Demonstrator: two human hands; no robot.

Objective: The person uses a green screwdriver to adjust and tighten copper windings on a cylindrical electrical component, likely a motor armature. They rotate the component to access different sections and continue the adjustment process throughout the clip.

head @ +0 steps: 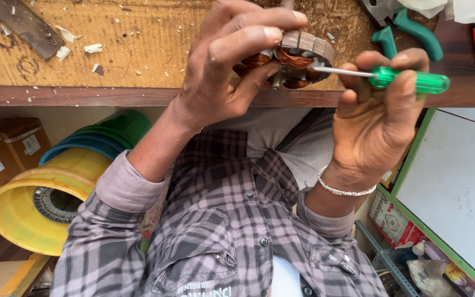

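**Here, two hands working a wound motor core at the bench edge**

Broadly, the wooden workbench (138, 44) is spanning the far side, littered with pale chips; below it at the left, stacked plastic buckets (56, 192) are lying on their sides; the left hand (226, 66) is curling round the copper-wound motor core (298, 58), gripping it at the bench's near edge; the right hand (375, 121) is closing on a green-handled screwdriver (408, 81), its tip touching the core; green-handled pliers (408, 27) are lying far right.
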